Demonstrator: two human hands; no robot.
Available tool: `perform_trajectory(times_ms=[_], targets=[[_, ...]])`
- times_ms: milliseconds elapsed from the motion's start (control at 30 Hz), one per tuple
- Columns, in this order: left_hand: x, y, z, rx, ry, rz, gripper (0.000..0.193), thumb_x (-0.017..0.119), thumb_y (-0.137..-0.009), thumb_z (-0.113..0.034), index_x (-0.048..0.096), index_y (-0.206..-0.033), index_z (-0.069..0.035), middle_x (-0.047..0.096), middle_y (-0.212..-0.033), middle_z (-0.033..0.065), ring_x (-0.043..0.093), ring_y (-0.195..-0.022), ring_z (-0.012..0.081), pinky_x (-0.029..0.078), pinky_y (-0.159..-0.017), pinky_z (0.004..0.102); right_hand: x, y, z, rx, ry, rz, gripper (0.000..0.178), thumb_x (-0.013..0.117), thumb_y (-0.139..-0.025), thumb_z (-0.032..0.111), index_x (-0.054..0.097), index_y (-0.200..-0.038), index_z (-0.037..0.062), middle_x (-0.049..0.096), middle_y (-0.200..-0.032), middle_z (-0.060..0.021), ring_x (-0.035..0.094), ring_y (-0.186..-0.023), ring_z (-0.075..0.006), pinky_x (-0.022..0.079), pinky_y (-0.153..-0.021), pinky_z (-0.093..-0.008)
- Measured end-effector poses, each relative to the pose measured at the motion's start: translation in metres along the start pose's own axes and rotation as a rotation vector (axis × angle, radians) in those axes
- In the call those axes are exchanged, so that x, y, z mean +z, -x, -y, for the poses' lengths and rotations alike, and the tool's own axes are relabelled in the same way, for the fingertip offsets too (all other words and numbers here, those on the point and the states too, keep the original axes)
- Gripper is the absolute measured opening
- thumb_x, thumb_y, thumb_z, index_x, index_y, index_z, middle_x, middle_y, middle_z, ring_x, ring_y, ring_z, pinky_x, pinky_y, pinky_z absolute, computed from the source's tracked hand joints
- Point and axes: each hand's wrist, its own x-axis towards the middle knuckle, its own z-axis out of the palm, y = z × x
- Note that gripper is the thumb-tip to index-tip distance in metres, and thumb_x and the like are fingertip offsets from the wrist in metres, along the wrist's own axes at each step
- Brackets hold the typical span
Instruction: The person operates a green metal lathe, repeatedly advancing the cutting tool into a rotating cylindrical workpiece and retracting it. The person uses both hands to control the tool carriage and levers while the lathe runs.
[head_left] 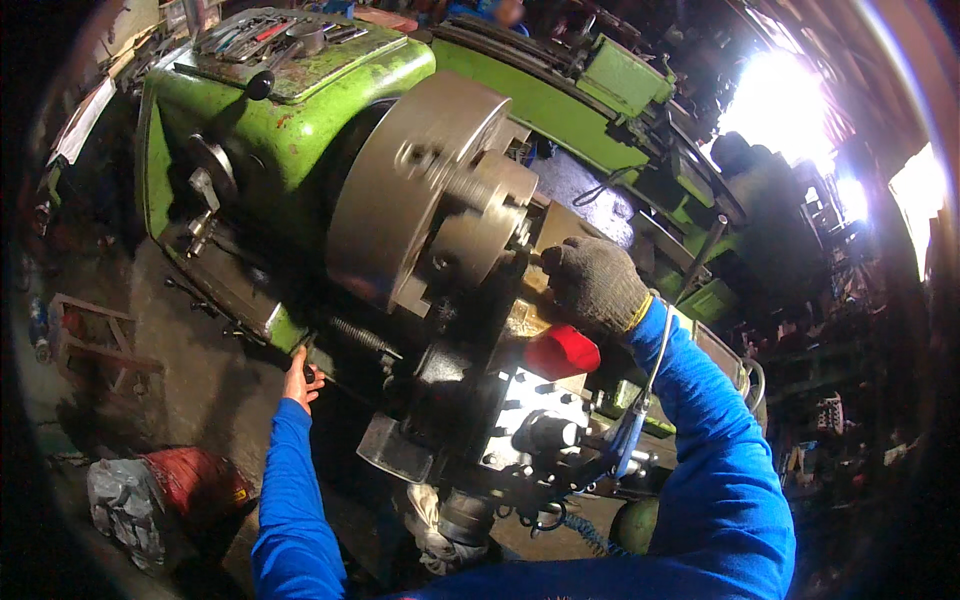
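Observation:
A large lathe chuck grips a round metal workpiece on a green lathe. My left hand, bare, is closed round a black lever knob at the lathe's lower front. My right hand wears a dark knitted glove and hangs just right of the workpiece. Its fingers are curled; what they hold, if anything, is hidden. Below it lies a red cup-like piece, beside the bolted tool post. An air gun with a blue handle and thin tube lies against my right sleeve.
Tools lie on the tray atop the headstock. A handwheel with a crank juts from its front. A rag hangs below the carriage. Grey and red bags lie at the lower left. A blue coiled hose runs near my body.

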Motion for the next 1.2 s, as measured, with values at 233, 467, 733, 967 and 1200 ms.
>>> perform_trajectory(times_ms=[233, 467, 733, 967, 1200], targets=[[-0.011, -0.032, 0.036, 0.177, -0.029, -0.073, 0.048, 0.063, -0.102, -0.054, 0.068, -0.112, -0.008, 0.073, -0.091, 0.0035, 0.065, -0.070, 0.0151, 0.048, -0.077, 0.0421, -0.006, -0.003, 0.009, 0.063, 0.146, 0.139, 0.030, 0.077, -0.081, 0.028, 0.077, -0.109, 0.0160, 0.073, -0.088, -0.0169, 0.070, -0.086, -0.0423, 0.057, -0.074, -0.0509], [0.006, 0.024, 0.088, 0.681, -0.966, -0.503, 0.054, 0.054, -0.102, -0.014, 0.046, -0.154, 0.001, 0.052, -0.151, 0.0239, 0.057, -0.128, 0.0451, 0.048, -0.108, 0.0506, 0.006, 0.002, -0.067, 0.512, -0.761, -0.157, 0.018, 0.070, -0.092, 0.012, 0.075, -0.107, 0.0032, 0.072, -0.082, -0.0067, 0.071, -0.073, -0.0139, 0.058, -0.064, -0.0297], [-0.025, 0.011, 0.156, 0.239, -1.482, -0.341, 0.072, 0.069, -0.096, -0.043, 0.048, -0.157, -0.012, 0.039, -0.166, 0.0129, 0.053, -0.138, 0.0350, 0.048, -0.108, 0.0527, 0.015, -0.023, -0.110, 0.283, -0.403, -0.031, 0.011, 0.065, -0.095, 0.015, 0.072, -0.093, 0.0057, 0.067, -0.074, -0.0006, 0.063, -0.061, -0.0089, 0.048, -0.049, -0.0275], [-0.023, 0.024, 0.165, 0.236, -1.410, -0.274, 0.068, 0.073, -0.095, -0.040, 0.053, -0.153, -0.012, 0.037, -0.166, 0.0147, 0.051, -0.139, 0.0361, 0.048, -0.109, 0.0527, 0.041, -0.033, -0.124, 0.204, -0.430, -0.083, 0.015, 0.067, -0.096, 0.018, 0.071, -0.091, 0.0042, 0.062, -0.068, -0.0019, 0.054, -0.052, -0.0123, 0.042, -0.047, -0.0311], [-0.032, 0.047, 0.186, 0.185, -1.367, -0.225, 0.055, 0.070, -0.096, -0.037, 0.059, -0.141, -0.008, 0.038, -0.165, 0.0178, 0.051, -0.139, 0.0391, 0.048, -0.110, 0.0542, 0.014, -0.024, -0.105, -0.010, -0.067, -0.066, 0.016, 0.074, -0.083, 0.019, 0.070, -0.089, 0.0048, 0.061, -0.072, -0.0064, 0.058, -0.056, -0.0185, 0.044, -0.050, -0.0336]])
